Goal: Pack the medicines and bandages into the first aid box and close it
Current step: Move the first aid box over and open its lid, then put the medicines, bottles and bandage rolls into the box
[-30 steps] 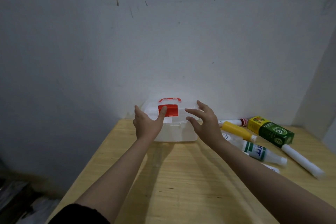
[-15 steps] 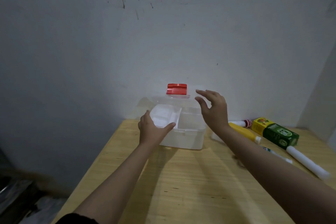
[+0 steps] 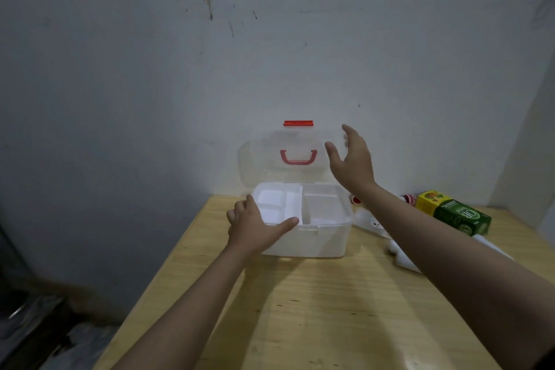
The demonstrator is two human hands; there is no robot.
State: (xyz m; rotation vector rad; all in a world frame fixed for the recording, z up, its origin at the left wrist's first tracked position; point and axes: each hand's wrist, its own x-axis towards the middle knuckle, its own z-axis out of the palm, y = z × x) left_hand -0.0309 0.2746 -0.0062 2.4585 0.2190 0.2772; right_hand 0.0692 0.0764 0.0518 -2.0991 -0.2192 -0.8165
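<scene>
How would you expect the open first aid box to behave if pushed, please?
Probably light: the first aid box looks thin, translucent and empty. Its raised lid may tip it backward. It might slide on the smooth table.

The box (image 3: 315,239) sits mid-frame on the bench (image 3: 300,309), with its lid (image 3: 264,159) raised behind it, before the wall (image 3: 270,54). A carton (image 3: 453,215) and bottles (image 3: 402,258) lie on the bench to the right of the box.

Dim room, central light pool, dark soft-blurred edges, wide-angle distortion.
</scene>
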